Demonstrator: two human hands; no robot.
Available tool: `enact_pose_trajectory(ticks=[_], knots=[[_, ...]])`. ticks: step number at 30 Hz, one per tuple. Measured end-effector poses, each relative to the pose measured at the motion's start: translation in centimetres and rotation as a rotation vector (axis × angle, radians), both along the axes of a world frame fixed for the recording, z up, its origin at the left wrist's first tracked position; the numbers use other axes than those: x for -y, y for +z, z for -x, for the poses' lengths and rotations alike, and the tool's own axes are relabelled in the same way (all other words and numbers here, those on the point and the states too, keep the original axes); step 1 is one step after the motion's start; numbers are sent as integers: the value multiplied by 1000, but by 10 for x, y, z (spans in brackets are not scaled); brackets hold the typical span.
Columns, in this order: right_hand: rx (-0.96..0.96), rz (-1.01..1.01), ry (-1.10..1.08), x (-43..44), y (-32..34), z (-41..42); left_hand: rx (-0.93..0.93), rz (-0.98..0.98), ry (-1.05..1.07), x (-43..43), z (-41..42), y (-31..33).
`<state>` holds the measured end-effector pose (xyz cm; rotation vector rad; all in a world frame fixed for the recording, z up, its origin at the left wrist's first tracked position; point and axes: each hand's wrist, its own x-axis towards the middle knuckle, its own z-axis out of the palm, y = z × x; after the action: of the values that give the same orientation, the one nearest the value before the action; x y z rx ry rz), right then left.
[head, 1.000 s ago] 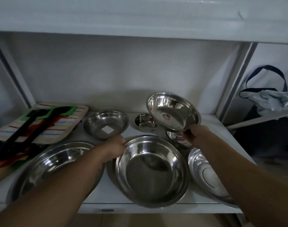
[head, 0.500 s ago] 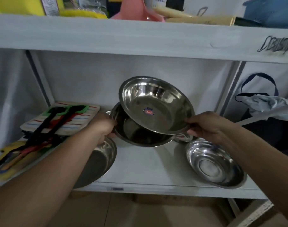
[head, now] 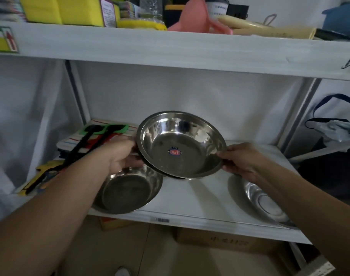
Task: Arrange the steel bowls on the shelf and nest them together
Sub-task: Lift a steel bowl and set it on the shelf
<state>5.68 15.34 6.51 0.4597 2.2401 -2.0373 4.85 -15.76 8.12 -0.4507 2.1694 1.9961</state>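
A shallow steel bowl with a red sticker [head: 180, 144] is held in the air above the white shelf [head: 192, 198], tilted toward me. It sits inside a second steel bowl, of which only a thin rim [head: 177, 177] shows underneath. My left hand [head: 122, 156] grips the left rim of the pair. My right hand [head: 241, 160] pinches the right rim of the sticker bowl. A large steel bowl [head: 128, 192] rests on the shelf's front left, partly behind my left arm. Another steel bowl [head: 265, 204] lies at the front right, partly under my right forearm.
A striped mat with black tongs [head: 102, 134] lies at the shelf's back left. The upper shelf [head: 170, 50] carries yellow sponges and a pink funnel. A cardboard box [head: 230, 242] sits below on the floor. A bag [head: 333, 128] hangs at the right.
Both hands lifted their bowls off the shelf. The sticker bowl has come down into the deeper bowl, which now shows only as a rim. My view has tilted upward.
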Motion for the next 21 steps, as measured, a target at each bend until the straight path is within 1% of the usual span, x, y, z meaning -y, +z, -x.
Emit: enact_pose_trajectory(ticks=[1,3,7,9,14,17,19,21], knots=[[24,-14,32,48,-17,23,14,-47,62,46,4,-11],[13,2,35,64,-18,27,32,-85,87,65,10,-17],[-16,-20,20,84,-32,32,2,18,153,74,13,-32],[-2,-60,-17,71,-47,41,28,123,96,59,31,-47],[47,-332,18,83,-77,35,83,347,58,65,21,-73],[1,-532,48,90,-86,31,47,557,52,66,18,-82],[-16,-623,83,94,-88,30,20,706,33,69,16,-83],[-26,-688,119,97,-90,29,6,770,9,68,14,-82]])
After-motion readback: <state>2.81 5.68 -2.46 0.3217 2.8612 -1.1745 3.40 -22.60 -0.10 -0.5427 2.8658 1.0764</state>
